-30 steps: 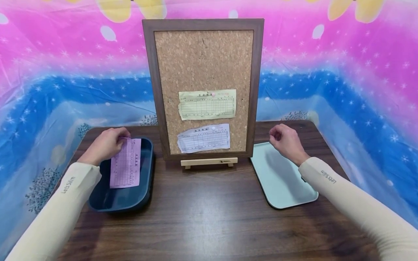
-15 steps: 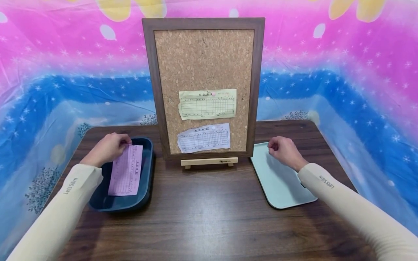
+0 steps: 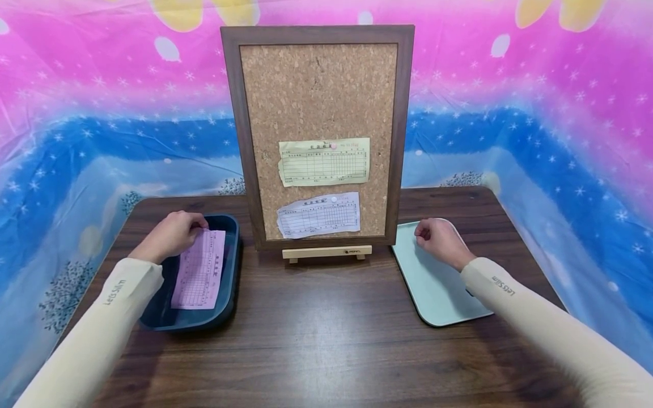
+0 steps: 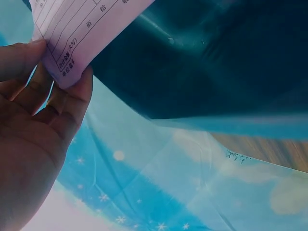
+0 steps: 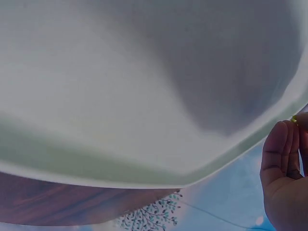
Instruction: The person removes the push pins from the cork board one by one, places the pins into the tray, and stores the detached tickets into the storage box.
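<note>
My left hand (image 3: pixel 176 235) pinches a pink printed receipt slip (image 3: pixel 201 272) by its far end, and the slip hangs tilted inside the dark blue bin (image 3: pixel 233 266). In the left wrist view, the thumb and fingers grip a corner of the paper. Over the far part of the pale green tray (image 3: pixel 433 294), my right hand (image 3: pixel 444 241) has thumb and fingertips together. A small yellow push pin (image 5: pixel 294 118), mostly hidden by the fingers, shows between them in the right wrist view. The framed corkboard (image 3: pixel 318 90) bears a yellow slip (image 3: pixel 325 164) and, below it, a white slip (image 3: pixel 318 218).
A light wooden stand (image 3: pixel 326 252) props the board at the back middle of the brown table (image 3: pixel 326 340). One pink pin (image 3: pixel 334 146) and one white pin (image 3: pixel 334 199) fix the slips to the cork. A patterned cloth (image 3: pixel 510 102) surrounds the table.
My left hand has lowered the pink slip further into the bin, moving slightly toward me. My right hand has come down a little over the tray. The board's slips stay put.
</note>
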The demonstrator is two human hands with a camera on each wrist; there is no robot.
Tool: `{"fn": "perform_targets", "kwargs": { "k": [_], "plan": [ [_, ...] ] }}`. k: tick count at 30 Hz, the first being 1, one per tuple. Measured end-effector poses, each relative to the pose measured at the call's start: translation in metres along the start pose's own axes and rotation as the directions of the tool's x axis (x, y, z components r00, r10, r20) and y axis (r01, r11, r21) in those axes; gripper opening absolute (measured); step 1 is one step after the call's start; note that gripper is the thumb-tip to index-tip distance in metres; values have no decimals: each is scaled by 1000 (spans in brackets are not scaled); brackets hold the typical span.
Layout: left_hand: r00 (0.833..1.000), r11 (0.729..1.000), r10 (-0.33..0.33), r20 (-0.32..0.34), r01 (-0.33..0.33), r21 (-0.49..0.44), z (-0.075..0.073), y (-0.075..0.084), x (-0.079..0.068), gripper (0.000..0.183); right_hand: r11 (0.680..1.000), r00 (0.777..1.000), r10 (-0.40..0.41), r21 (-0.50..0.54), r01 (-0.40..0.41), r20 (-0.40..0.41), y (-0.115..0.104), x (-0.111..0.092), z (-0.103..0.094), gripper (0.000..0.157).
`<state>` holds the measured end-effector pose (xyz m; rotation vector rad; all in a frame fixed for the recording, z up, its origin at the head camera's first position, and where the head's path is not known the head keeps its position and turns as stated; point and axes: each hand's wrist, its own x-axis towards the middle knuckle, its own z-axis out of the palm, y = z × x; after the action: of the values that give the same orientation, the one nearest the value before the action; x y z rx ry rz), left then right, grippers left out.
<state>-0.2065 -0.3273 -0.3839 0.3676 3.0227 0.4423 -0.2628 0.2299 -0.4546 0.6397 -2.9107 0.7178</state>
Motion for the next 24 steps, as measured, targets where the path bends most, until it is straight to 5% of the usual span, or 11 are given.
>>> {"fn": "perform_targets", "kwargs": {
  "k": [24],
  "plan": [
    [1000, 1000, -8, 26, 8, -5, 10, -3, -1, 17, 1000, 1000, -17, 11, 17, -11, 9, -4, 15, 5]
  ]
}}
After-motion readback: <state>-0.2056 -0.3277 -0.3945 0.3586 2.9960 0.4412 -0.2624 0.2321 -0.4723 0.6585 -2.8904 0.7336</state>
